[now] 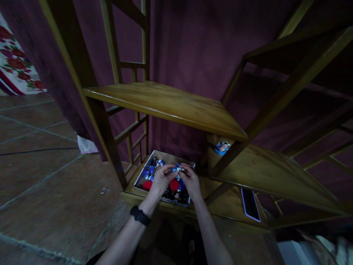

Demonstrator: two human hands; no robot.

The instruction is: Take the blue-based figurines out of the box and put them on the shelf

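Observation:
A small blue and white figurine (178, 169) is held between the fingertips of both hands, above an open box. My left hand (163, 178), with a black band on its wrist, pinches it from the left. My right hand (191, 179) grips its other side. Below them, the white-edged cardboard box (141, 177) stands on the lowest wooden shelf. Inside lie several small blue, white, black and red figures, among them a blue one (151, 170) and a red piece (147, 185). My hands cover part of the contents.
A wooden shelf board (165, 105) runs above the box. Another figurine on a blue base (222, 148) stands on the right-hand shelf (264, 165). A phone (250, 204) lies on the lowest shelf at the right. A slanted wooden post (230, 158) rises between. Purple curtain (190, 66) hangs behind.

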